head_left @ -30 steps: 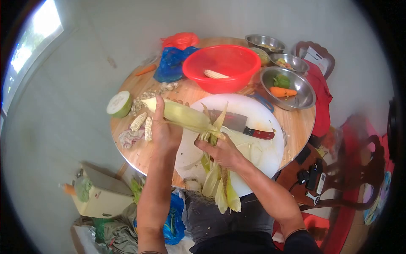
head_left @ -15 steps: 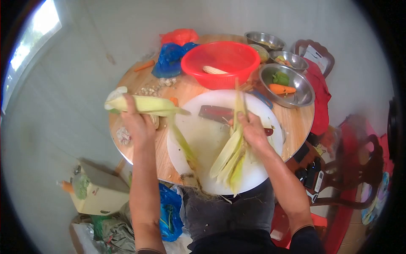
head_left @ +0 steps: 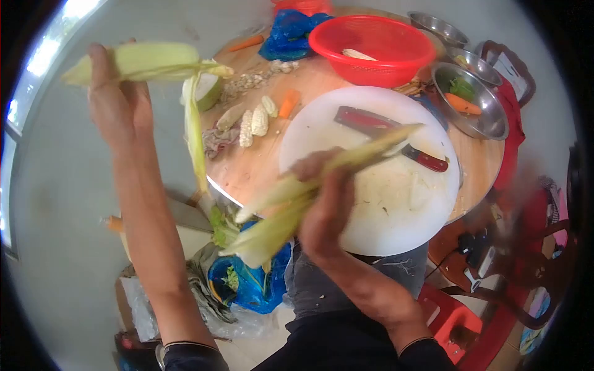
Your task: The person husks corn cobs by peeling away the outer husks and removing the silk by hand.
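My left hand (head_left: 117,99) grips a corn cob (head_left: 154,60), still in pale green husk, held up at the far left beyond the table. A peeled strip of husk (head_left: 195,136) dangles from its end. In my right hand (head_left: 328,204) is a bunch of corn husks (head_left: 272,229), closed in the fist and slanting over the table's front edge. Below and left of that bunch, a blue plastic bag (head_left: 253,287) lies on the floor. A cleaver (head_left: 365,120) with a red handle rests on the round white cutting board (head_left: 396,210).
A red basin (head_left: 377,68) holding a cob stands at the back. Steel bowls (head_left: 495,120) with vegetables are at the right. Pieces of corn (head_left: 260,120), a carrot piece (head_left: 288,104) and garlic (head_left: 247,83) lie on the wooden table (head_left: 241,173). A chair (head_left: 520,272) stands at the right.
Both hands have moved left: the left one up with the corn cob, the right one off the board's right side with the husks. The view has turned toward the left.
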Demonstrator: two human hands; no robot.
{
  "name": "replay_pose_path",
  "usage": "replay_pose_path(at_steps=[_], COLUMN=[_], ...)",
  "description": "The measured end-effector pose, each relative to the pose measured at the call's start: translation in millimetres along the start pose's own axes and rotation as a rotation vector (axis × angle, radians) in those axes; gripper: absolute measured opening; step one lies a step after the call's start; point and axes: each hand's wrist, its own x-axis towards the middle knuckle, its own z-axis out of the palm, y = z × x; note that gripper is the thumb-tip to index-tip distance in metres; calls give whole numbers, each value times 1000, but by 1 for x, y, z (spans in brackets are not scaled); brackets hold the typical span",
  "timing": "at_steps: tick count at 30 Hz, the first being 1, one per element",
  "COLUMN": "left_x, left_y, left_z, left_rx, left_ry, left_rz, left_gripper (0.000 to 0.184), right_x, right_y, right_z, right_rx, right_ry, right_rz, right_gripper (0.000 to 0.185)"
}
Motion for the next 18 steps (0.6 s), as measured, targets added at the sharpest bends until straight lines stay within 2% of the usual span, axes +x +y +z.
replay_pose_path(at_steps=[3,5,7,9,11,13,15,17,18], left_x=[23,26,23,13,-6,-18,-26,-33,-37], left_y=[24,36,41,39,33,25,15,6,2], left_z=[-3,-2,1,1,-1,-12,-29,-36,-37], left_rx=[-84,-94,-110,-82,-62,-42,-63,-51,-38], left_ry=[-107,-117,-132,-32,-4,35,-94,-64,-51], left_rz=[10,16,18,-35,-64,-94,-176,-214,-256], left_gripper=[34,34,34,34,33,32,31,32,32], right_x=[-4,-2,-6,-8,-3,21,21,20,16], right_y=[48,91,112,160,162,134,75,-12,-36], right_z=[39,54,73,67,44,10,-22,-29,-33], right_rx=[-129,-272,-212,-783,-799,-921,-1089,-1435,-1578], right_ry=[43,-91,-161,-261,-342,-899,-766,-806,-831], right_rz=[72,80,135,-417,-334,23,-192,-190,-67], right_gripper=[36,37,42,49,50,48,51,57,60])
